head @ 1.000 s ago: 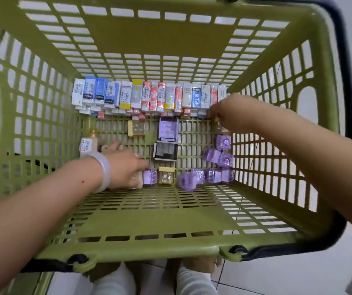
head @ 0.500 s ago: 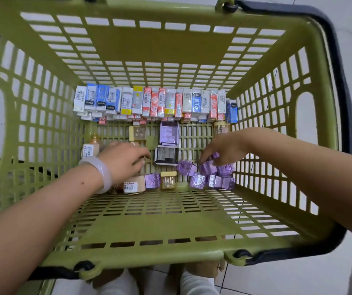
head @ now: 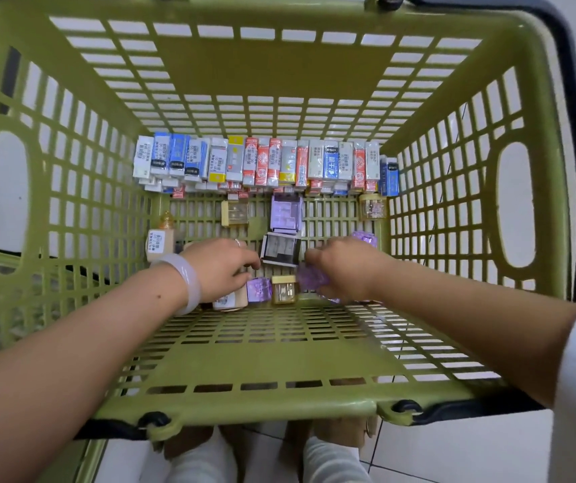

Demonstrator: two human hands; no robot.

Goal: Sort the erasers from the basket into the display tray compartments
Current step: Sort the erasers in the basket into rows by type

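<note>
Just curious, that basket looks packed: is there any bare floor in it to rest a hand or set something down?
Yes: the near strip of the basket floor, between both hands and the near wall, is bare. Smaller gaps lie behind the left hand and right hand, beside the purple box. The far wall is crowded with the eraser row.

Green slatted basket sits on the tiled floor. Along its far wall, a packed row of sleeved erasers. Mid-floor: a purple box, a black-edged box, a gold-trimmed clear case. Near side bare slats; a small jar sits in the far right corner
</note>
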